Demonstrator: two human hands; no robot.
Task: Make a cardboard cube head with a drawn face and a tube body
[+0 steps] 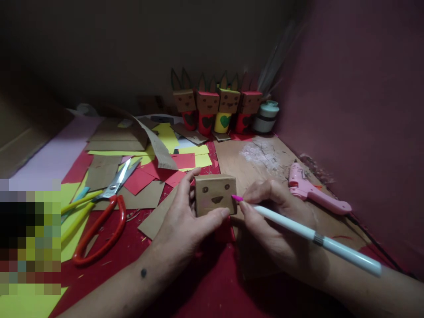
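My left hand (188, 218) is wrapped round a small cardboard box (215, 194) with two drawn eyes and a dark mouth on its front. The thumb presses along the box's lower edge. In my right hand (278, 221) is a white pen (291, 223) with a pink tip, pinched between thumb and fingers. That tip is at the box's right edge, beside the drawn face; whether it touches I cannot tell. Something red shows just under the box, mostly hidden by my left hand.
Red-handled scissors (112, 194) lie at left among cardboard and coloured paper scraps. A pink glue gun (311, 192) with a cord rests at right. Several box-headed figures with pointed ears (207, 106) stand at the back beside a pale canister-shaped container (266, 117). A wall (361, 110) bounds the right side.
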